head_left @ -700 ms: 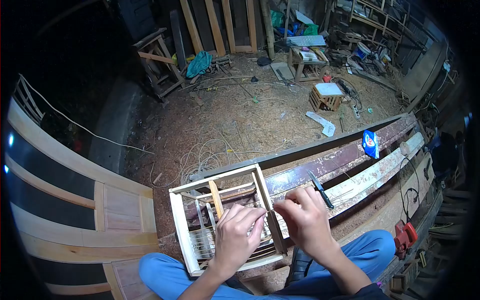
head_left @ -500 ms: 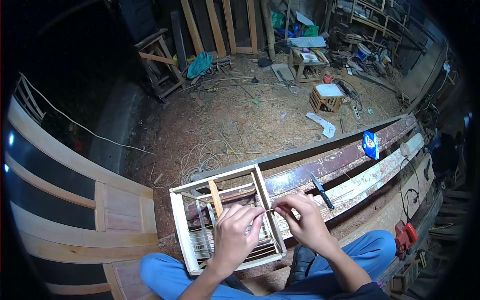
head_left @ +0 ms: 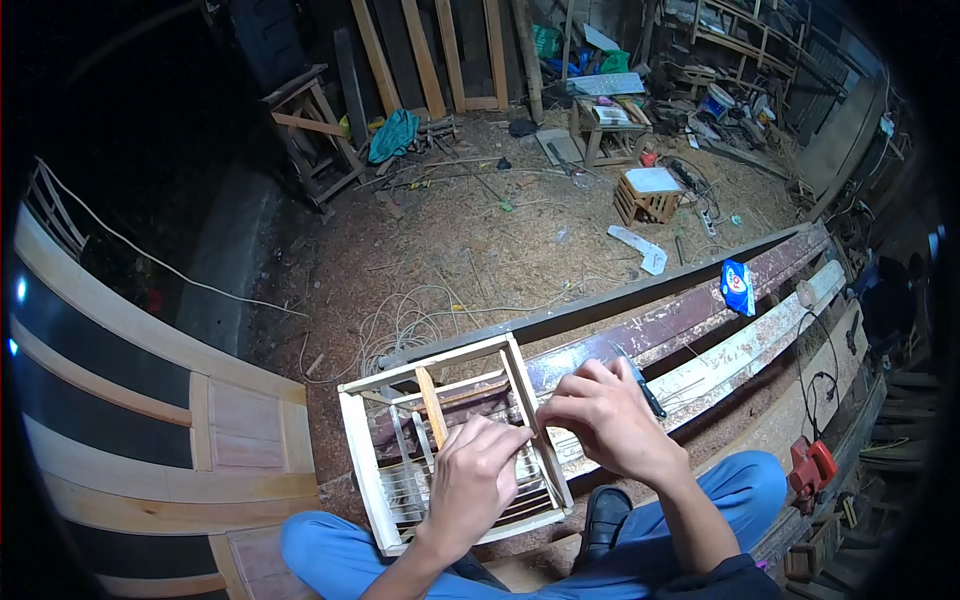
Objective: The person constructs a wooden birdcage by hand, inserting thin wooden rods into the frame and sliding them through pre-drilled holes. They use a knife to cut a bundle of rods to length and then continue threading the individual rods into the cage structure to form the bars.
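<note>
Wooden cage frame [head_left: 358,460] rests across the knees and plank [head_left: 740,350] (a steady support). Left hand [head_left: 475,480], fingers pressed together, braces its upright; right hand [head_left: 600,420] pinches there, item too thin to identify. Knife [head_left: 651,398] lies within reach.

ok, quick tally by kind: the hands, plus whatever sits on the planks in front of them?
hands: 2, left hand and right hand
wooden cage frame: 1
knife: 1
blue packet: 1
Total: 5
</note>
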The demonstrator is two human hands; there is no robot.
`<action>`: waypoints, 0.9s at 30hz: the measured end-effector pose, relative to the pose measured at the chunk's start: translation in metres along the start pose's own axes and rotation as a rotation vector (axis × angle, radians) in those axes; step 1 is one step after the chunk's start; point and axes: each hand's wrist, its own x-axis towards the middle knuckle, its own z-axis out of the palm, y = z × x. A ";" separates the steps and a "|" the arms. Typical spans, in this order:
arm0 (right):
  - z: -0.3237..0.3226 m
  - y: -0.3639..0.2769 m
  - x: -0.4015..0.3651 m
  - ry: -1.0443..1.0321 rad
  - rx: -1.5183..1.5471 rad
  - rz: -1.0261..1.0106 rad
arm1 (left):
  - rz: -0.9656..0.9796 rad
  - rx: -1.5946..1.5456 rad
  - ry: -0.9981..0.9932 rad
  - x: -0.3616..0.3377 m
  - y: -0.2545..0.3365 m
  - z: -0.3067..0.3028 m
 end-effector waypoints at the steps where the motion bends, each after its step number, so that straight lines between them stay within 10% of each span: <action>1: -0.004 -0.005 0.001 -0.013 -0.087 -0.017 | -0.001 0.007 0.007 -0.001 0.000 0.002; 9: -0.005 -0.017 0.000 0.254 -0.150 0.083 | -0.078 -0.023 0.150 0.003 0.000 0.003; 27: 0.029 -0.023 -0.009 0.088 0.140 0.288 | -0.117 0.179 0.016 -0.003 0.003 0.010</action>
